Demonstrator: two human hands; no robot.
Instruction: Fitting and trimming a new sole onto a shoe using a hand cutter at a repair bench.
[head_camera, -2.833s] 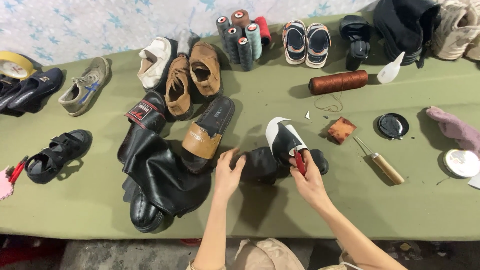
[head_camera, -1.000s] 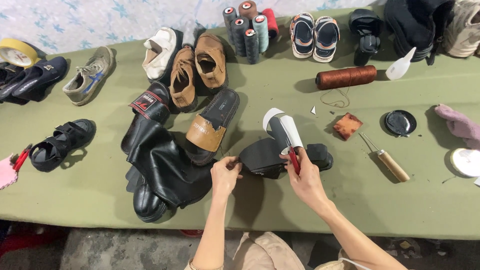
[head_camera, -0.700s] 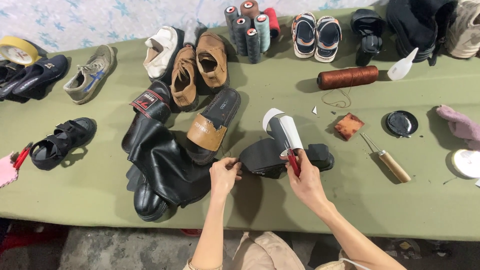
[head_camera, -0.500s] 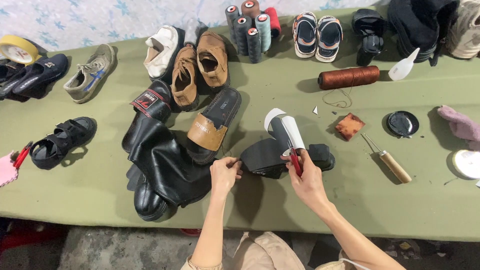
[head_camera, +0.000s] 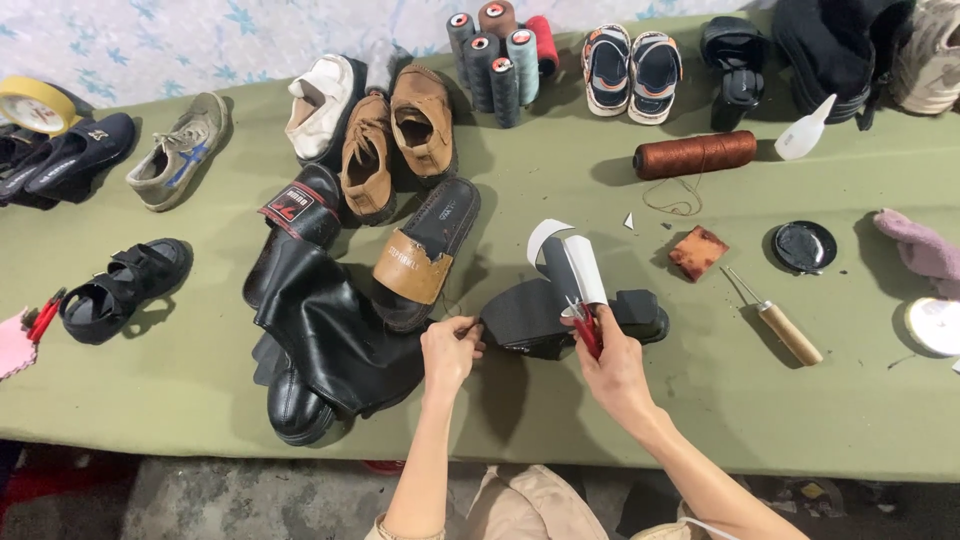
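A black heeled shoe (head_camera: 535, 312) lies on its side on the green table (head_camera: 700, 420), with a white lining flap (head_camera: 585, 265) standing up from it. My right hand (head_camera: 612, 370) grips a small red-handled tool (head_camera: 585, 330) pressed against the shoe's upper. My left hand (head_camera: 450, 350) pinches something thin, perhaps a thread, just left of the shoe's toe end. A black boot (head_camera: 320, 340) lies close to my left hand.
A brown-strapped slide sandal (head_camera: 425, 255), brown shoes (head_camera: 395, 135), thread cones (head_camera: 497, 50), a brown thread spool (head_camera: 695, 155), a wooden-handled awl (head_camera: 780, 325), a round tin lid (head_camera: 803, 246) and a black sandal (head_camera: 125, 288) lie around. The table's front edge runs near my arms.
My hands have stayed on the black shoe. The view has shifted slightly; the right hand with the red tool has barely moved along the upper.
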